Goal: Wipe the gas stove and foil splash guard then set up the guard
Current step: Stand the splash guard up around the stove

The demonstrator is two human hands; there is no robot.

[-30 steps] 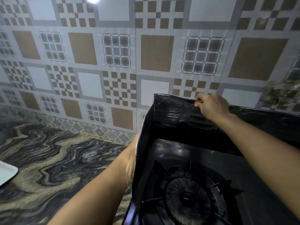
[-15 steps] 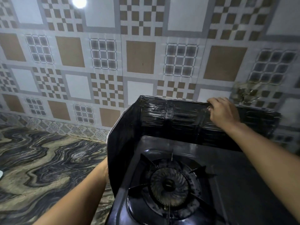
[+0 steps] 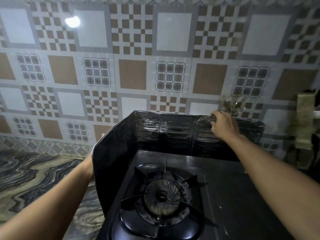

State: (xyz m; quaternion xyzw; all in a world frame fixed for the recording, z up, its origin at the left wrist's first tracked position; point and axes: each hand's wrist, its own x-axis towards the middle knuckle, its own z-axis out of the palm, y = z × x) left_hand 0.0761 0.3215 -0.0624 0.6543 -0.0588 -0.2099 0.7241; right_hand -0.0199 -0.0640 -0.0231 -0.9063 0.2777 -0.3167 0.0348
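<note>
A black gas stove (image 3: 225, 196) fills the lower right, with one burner and its pan support (image 3: 162, 196) near the front. The dark foil splash guard (image 3: 173, 134) stands upright around the stove's back and left side, bent at the back left corner. My right hand (image 3: 223, 125) grips the guard's top edge on the back panel. My left hand (image 3: 90, 163) is mostly hidden behind the guard's left panel and seems to press on its outer face; one fingertip (image 3: 103, 135) shows past the panel's upper edge.
A patterned tile wall (image 3: 131, 75) rises right behind the guard. A dark marbled counter (image 3: 39, 177) spreads to the left of the stove. At the far right stand dim, blurred objects (image 3: 304, 122) against the wall.
The view has pulled back and up, so more of the stove and guard shows. My right hand has slid rightward along the guard's top edge. My left hand stays behind the left panel.
</note>
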